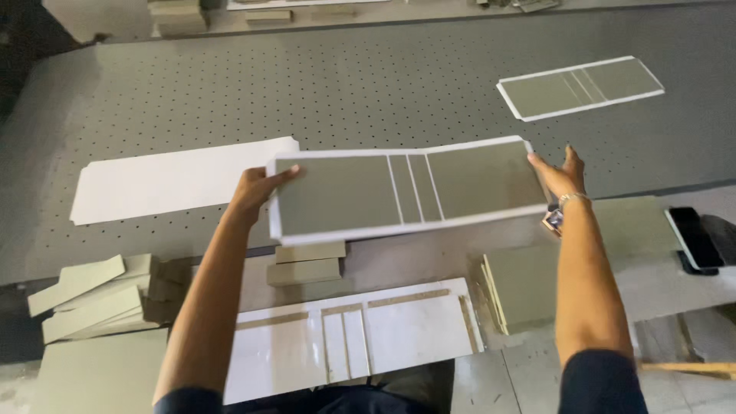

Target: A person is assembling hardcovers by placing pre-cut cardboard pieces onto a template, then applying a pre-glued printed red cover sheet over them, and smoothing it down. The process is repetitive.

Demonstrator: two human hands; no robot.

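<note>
Closest to the camera lies a glossy white cut-out sheet with strips of grey board showing along its slots (360,337), flat on the near table edge between the two forearms. Left of it sits a loose heap of long grey board strips (92,299), and beyond that a plain white paper sheet (176,180) rests on the dark perforated table (345,84).

The left hand (257,192) clasps the left short edge of a white-bordered sheet mounted with grey board panels, two wide and two narrow (406,188), thumb on top and fingers underneath. This sheet is held in the air, roughly level, above the near edge of the table. The right hand (563,175) holds its right short edge, fingers partly spread along the border; how firmly this grip closes cannot be told.

Under the sheet a small stack of grey board blocks (307,264) shows, and to the right stands a pile of grey board rectangles (521,287). Farther right, a second finished white-bordered panel sheet (580,87) lies flat on the table, and a dark phone (694,238) rests at the edge.

Judging by this, the sheet is being carried; laying it down would call for keeping both ends level.
</note>
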